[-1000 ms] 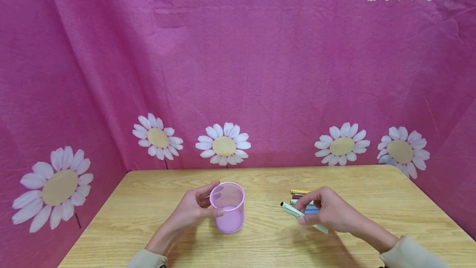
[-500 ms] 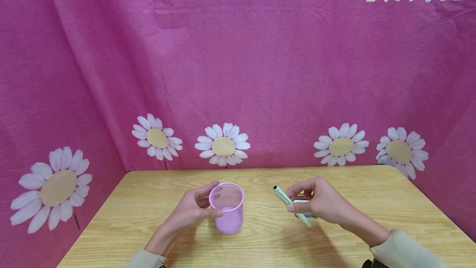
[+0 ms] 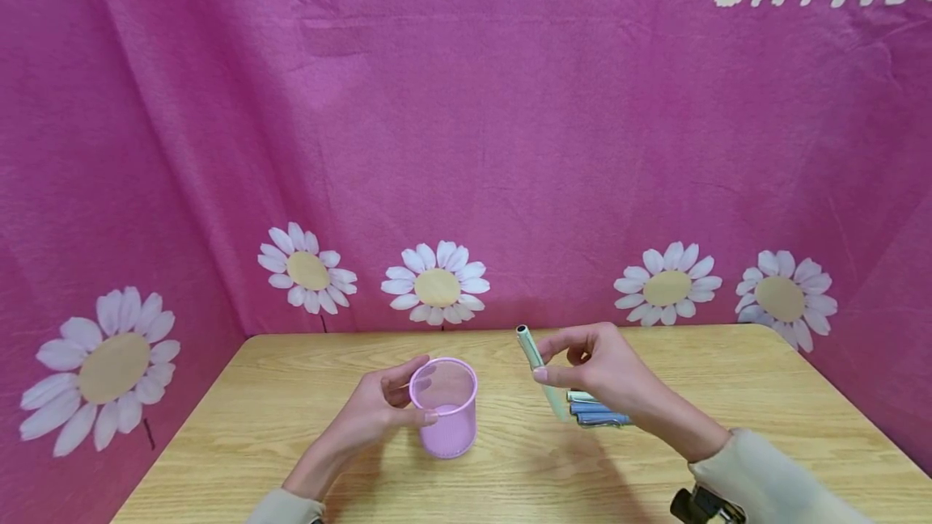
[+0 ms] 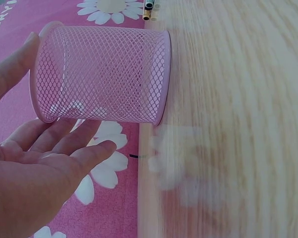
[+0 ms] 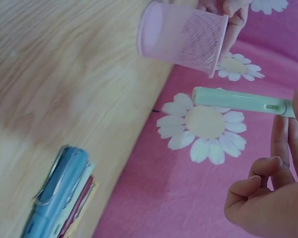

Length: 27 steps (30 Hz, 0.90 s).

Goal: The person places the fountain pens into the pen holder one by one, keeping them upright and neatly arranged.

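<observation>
A pink mesh pen holder [image 3: 450,433] stands upright on the table, its mouth facing up. My left hand [image 3: 374,411] holds it from the left, the thumb at the near side of the rim and the fingers behind; the left wrist view shows the fingers [image 4: 64,136] against the mesh wall. To the right and above the table, my right hand [image 3: 607,366] pinches a mint-green pen [image 3: 530,348] between thumb and fingers. The pen tilts, with its dark-ended tip up and its lower end toward the table. In the right wrist view it hangs clear of the holder.
Several capped pens [image 3: 593,411] lie side by side on the table below my right hand; blue, mint, dark red and yellow ones [image 5: 64,193] show in the right wrist view. A pink cloth with daisies [image 3: 480,144] hangs behind the wooden table [image 3: 291,370].
My right hand has lifted the mint-green pen from beside the other pens and moved it left and up, turning it more upright. The left hand and pen holder have stayed in place.
</observation>
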Tool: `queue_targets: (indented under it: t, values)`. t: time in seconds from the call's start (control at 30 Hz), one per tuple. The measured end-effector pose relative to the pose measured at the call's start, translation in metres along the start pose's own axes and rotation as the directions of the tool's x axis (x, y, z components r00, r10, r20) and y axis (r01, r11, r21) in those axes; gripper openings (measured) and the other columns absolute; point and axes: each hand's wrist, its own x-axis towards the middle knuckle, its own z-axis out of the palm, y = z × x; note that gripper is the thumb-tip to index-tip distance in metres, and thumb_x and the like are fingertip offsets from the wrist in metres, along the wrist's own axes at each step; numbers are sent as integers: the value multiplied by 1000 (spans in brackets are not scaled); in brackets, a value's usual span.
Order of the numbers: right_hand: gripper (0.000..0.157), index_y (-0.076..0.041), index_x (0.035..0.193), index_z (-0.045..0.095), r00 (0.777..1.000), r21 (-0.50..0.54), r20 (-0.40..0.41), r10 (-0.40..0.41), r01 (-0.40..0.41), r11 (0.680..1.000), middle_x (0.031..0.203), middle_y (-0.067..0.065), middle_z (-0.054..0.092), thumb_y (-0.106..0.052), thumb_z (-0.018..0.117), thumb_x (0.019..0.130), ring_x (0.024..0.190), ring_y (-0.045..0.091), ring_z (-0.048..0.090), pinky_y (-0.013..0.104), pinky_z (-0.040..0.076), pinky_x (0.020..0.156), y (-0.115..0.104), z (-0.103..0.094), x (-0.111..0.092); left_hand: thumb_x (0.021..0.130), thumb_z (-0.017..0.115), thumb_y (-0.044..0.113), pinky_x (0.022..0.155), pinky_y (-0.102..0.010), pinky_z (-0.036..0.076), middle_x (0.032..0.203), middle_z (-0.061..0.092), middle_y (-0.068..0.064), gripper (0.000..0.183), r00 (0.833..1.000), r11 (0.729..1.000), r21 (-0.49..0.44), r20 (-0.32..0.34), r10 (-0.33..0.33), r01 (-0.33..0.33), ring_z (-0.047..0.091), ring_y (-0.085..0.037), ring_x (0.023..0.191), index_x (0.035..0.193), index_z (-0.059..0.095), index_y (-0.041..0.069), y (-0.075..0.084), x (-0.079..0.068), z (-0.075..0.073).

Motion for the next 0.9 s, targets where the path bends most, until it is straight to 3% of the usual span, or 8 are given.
queue_targets:
  t: [0.23,0.43,0.53,0.67,0.9]
  values:
    - [23,-6,103,81,999,64,-18,37,-36,997,66,1,45,-15,89,84,58,11,36,22,32,44,-13,11,12,84,84,0,114,-50,43,160,41,-26,85,1000,1000,-3,-5,0,0,50,-47,138,156,40,-10,0,1,0]
    - [21,-6,103,81,998,93,-52,25,-20,995,76,3,62,-14,89,85,66,15,41,24,31,52,-21,22,23,84,83,-2,113,-50,43,160,42,-28,85,1000,1000,-15,4,11,-11,49,-48,139,156,39,-11,-1,1,-1]
    - [23,-4,105,81,998,125,-62,24,-16,992,88,3,73,-12,88,85,74,17,50,25,41,62,-23,28,28,84,83,-2,113,-50,43,160,41,-28,85,1000,1000,-13,4,16,-16,49,-48,138,156,39,-12,-1,1,-2]
    - [26,-1,109,79,997,185,-70,23,-10,983,94,5,77,-10,87,86,83,19,61,28,53,75,-25,36,36,85,83,-1,113,-50,44,159,42,-28,84,1000,1000,-8,3,14,-14,51,-47,137,156,39,-12,-1,1,-2]
    - [25,-1,109,80,997,218,-82,-6,23,976,90,2,77,-10,87,87,78,16,58,26,50,72,-28,50,48,86,83,0,111,-50,47,156,45,-29,84,1000,1000,-7,6,8,-8,54,-48,135,156,38,-12,0,0,-2]
